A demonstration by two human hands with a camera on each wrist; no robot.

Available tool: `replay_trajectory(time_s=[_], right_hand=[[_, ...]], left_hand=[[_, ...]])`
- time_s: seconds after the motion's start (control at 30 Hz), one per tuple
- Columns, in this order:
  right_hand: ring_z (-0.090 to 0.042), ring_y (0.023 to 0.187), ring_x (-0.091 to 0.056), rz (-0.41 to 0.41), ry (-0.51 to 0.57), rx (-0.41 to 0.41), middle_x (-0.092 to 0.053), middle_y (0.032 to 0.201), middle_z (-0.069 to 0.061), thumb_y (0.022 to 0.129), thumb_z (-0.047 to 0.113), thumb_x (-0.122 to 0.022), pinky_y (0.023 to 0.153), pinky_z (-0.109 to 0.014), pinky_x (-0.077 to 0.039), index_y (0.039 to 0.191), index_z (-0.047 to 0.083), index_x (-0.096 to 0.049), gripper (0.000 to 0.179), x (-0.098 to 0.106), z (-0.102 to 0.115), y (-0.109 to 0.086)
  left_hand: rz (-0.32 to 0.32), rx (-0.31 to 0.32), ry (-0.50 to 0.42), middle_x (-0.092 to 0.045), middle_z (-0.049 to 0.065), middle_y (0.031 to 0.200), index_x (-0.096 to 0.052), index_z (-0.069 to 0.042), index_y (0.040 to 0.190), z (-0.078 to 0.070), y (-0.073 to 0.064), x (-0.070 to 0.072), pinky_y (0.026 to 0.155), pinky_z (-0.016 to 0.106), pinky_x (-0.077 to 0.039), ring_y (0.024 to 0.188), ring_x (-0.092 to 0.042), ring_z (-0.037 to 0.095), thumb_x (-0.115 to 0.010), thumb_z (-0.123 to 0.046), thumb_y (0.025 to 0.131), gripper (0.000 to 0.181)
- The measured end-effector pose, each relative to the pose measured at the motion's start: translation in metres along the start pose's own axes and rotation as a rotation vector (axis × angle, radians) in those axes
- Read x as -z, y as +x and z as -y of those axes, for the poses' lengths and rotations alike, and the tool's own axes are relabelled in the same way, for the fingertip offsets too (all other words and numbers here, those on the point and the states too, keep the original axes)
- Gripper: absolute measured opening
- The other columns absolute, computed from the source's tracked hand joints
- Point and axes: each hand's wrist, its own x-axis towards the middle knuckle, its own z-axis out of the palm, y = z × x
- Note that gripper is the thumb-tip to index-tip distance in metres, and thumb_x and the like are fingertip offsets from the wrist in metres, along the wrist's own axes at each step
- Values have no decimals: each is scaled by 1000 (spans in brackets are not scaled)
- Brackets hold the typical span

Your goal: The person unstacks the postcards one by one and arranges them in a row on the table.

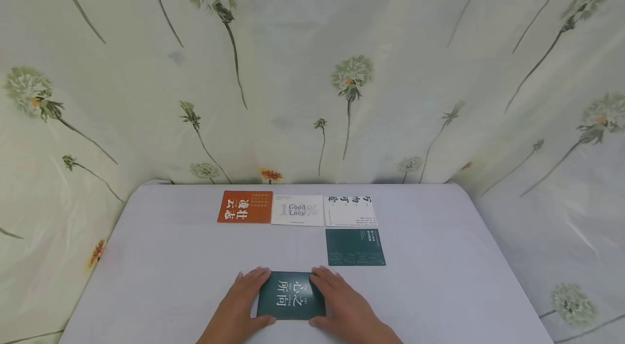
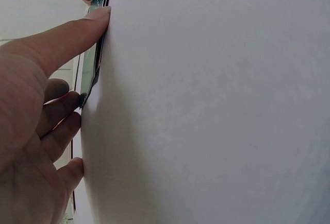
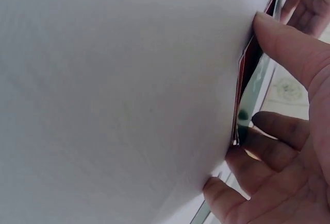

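A dark green card (image 1: 291, 295) with large white Chinese characters lies near the table's front edge. In the wrist views several thin layers show at its edge, a red one among them, so it tops a small stack. My left hand (image 1: 244, 300) grips the stack's left side, thumb at the near edge and fingers at the far left corner. On the opposite side my right hand (image 1: 344, 303) holds it likewise, with the thumb (image 3: 283, 36) along the near edge. Beyond the hands, a second green card (image 1: 355, 247) lies flat on the table.
Along the back of the white-covered table (image 1: 171, 262) lie an orange card (image 1: 244, 206), a white "Good Luck" card (image 1: 297, 210) and a white card with black characters (image 1: 350, 211), side by side. A dandelion-print curtain (image 1: 293, 62) hangs behind the table and at both sides.
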Motion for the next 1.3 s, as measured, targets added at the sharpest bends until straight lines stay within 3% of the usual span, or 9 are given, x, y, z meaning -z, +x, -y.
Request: replay_trajectory(time_s=[0.3, 0.7, 1.03, 1.3], right_hand=[[-28, 149, -41, 20, 8, -42, -44, 163, -1, 80, 45, -89, 116, -51, -42, 153, 17, -53, 86, 0, 6, -3], [-26, 149, -41, 11, -10, -23, -43, 163, 0, 81, 46, -88, 115, -49, -43, 153, 17, -52, 86, -4, 2, -3], [-26, 148, -43, 24, -30, -27, -43, 163, 0, 80, 47, -88, 114, -49, -44, 153, 18, -52, 87, -3, 4, -1], [-24, 148, -42, 19, -34, -20, -44, 163, 1, 80, 47, -89, 114, -49, -44, 153, 18, -53, 87, -1, 3, -3]], left_hand=[[-7, 6, -9, -52, 3, 156, -51, -17, 154, 0, 0, 0, 122, 55, -26, 144, -47, 29, -97, -33, 72, 96], [-16, -14, -8, -52, 3, 157, -51, -16, 154, 0, -1, -1, 122, 55, -27, 144, -46, 29, -97, -33, 72, 95], [38, 14, -2, -49, 0, 160, -48, -21, 157, 5, -1, -1, 123, 56, -26, 147, -44, 27, -97, -34, 72, 98], [76, 26, -54, -48, 1, 160, -48, -23, 156, 6, 0, 2, 123, 58, -23, 149, -40, 30, -98, -31, 70, 99]])
